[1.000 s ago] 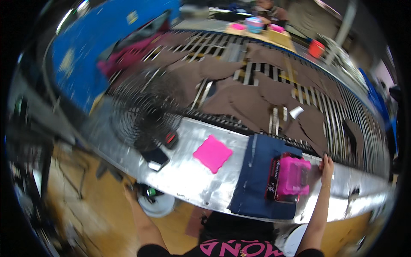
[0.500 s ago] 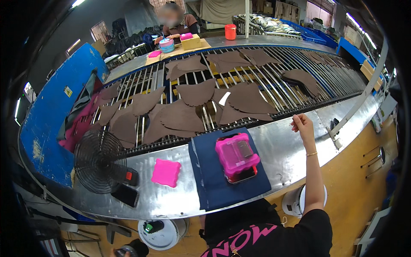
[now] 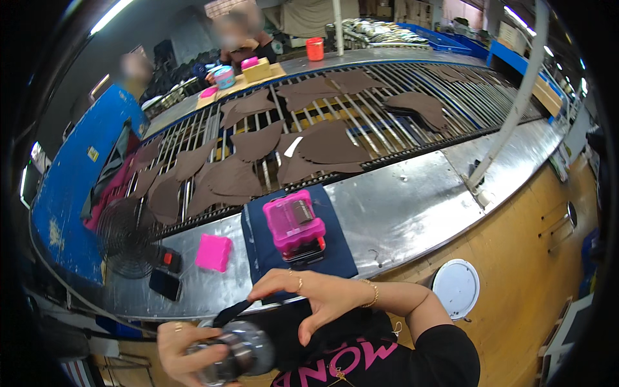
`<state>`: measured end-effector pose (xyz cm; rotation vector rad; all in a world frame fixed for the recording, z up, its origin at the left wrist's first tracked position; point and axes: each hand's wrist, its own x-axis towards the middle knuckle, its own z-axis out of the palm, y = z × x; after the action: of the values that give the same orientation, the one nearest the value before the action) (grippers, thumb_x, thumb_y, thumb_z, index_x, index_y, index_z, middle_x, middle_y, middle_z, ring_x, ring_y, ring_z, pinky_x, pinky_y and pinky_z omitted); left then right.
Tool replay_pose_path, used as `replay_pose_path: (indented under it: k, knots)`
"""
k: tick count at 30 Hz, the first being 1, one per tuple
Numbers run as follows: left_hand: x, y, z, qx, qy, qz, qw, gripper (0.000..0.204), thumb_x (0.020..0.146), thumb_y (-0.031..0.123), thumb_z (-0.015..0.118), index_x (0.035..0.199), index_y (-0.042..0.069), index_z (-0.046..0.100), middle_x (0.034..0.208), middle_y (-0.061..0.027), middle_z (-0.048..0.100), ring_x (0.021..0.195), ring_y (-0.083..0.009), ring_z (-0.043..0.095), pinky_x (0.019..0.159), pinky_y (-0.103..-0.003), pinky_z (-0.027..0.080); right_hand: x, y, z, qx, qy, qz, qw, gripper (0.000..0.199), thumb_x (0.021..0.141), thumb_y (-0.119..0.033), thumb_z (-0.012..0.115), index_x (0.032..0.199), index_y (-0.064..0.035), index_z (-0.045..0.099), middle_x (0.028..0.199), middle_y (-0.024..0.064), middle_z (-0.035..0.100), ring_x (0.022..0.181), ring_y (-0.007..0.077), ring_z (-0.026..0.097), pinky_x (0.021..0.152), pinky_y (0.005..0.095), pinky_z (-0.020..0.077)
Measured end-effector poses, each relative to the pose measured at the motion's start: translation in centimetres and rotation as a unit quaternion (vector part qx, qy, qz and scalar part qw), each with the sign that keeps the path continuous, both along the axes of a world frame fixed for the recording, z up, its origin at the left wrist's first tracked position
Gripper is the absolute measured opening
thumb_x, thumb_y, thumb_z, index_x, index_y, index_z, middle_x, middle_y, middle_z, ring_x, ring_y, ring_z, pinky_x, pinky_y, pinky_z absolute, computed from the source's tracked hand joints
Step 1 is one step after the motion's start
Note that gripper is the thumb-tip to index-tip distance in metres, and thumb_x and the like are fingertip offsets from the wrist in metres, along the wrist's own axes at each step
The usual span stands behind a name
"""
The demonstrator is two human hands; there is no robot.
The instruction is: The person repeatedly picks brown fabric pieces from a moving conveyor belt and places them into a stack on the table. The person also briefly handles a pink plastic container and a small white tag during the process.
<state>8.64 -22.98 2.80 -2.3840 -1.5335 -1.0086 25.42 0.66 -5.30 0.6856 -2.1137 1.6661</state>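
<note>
My left hand [image 3: 187, 355] is closed around a see-through, bottle-like container [image 3: 255, 348] with a dark band, held low in front of my body. A black strap [image 3: 231, 314] rises from the container. My right hand [image 3: 322, 298] curves in from the right, thumb apart from the fingers, its fingertips at the strap's upper end. Beyond the hands, a pink translucent box [image 3: 293, 219] sits on a folded dark blue cloth [image 3: 332, 248] on the metal ledge. A flat pink scalloped piece [image 3: 214, 253] lies left of the cloth.
A black fan [image 3: 126, 238] and a phone [image 3: 166, 284] are at left on the metal ledge [image 3: 393, 200]. Brown cut pieces [image 3: 329, 143] lie across the roller conveyor. A pole [image 3: 509, 109] rises at right. A white bucket [image 3: 456, 288] stands below. People are across the conveyor.
My right hand has come down and left from above the ledge to the black strap. My left hand has risen farther into view with the container. The view has shifted right.
</note>
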Motion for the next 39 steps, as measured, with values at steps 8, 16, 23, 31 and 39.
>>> replay_pose_path:
  k: [8,16,23,31,39]
  knots:
    - [6.3,12.9,1.2,-0.124,0.036,-0.372,0.919,0.030,0.072,0.024,0.068,0.101,0.014,0.072,0.090,-0.0150,0.066,0.058,-0.0179,0.064,0.050,-0.025,0.048,7.5,-0.5,-2.1,0.022,-0.058,-0.024,0.998,0.118,0.060,-0.060,0.080,0.142,0.0014,0.023,0.147,0.0227,0.019,0.138,0.0349,0.022,0.112,0.0426,0.0241]
    - [8.3,13.5,0.2,-0.137,0.055,-0.405,0.902,0.043,0.070,0.031,0.068,0.110,0.015,0.066,0.087,-0.0090,0.058,0.057,-0.0196,0.054,0.048,-0.032,0.040,11.7,-2.7,-2.1,0.079,-0.099,-0.163,0.979,0.088,0.061,-0.038,0.086,0.130,-0.0042,0.042,0.126,0.0217,0.042,0.119,0.0380,0.040,0.102,0.0476,0.0323]
    - [9.0,13.8,0.3,-0.084,0.060,-0.443,0.890,0.034,0.070,0.018,0.062,0.102,0.007,0.065,0.083,-0.0094,0.056,0.059,-0.0173,0.054,0.047,-0.029,0.038,10.1,-2.4,-1.9,0.045,0.002,-0.084,0.995,0.090,0.065,-0.042,0.084,0.133,-0.0024,0.042,0.135,0.0234,0.038,0.124,0.0407,0.039,0.103,0.0483,0.0343]
    - [5.7,12.7,-7.8,-0.120,0.093,-0.459,0.876,0.057,0.071,0.032,0.071,0.122,0.011,0.060,0.089,-0.0087,0.060,0.073,-0.0192,0.063,0.063,-0.024,0.051,9.4,-2.6,-2.9,0.040,-0.062,-0.020,0.997,0.087,0.062,-0.041,0.087,0.128,-0.0005,0.046,0.123,0.0208,0.051,0.117,0.0362,0.049,0.101,0.0434,0.0373]
    - [8.9,12.9,-3.2,-0.142,0.022,-0.233,0.962,0.058,0.064,0.041,0.076,0.111,0.010,0.063,0.081,-0.0100,0.053,0.066,-0.0248,0.054,0.055,-0.035,0.043,11.0,-4.1,-6.7,-0.047,-0.107,-0.208,0.971,0.106,0.062,-0.035,0.086,0.141,-0.0016,0.025,0.137,0.0177,0.039,0.126,0.0296,0.041,0.109,0.0371,0.0306]
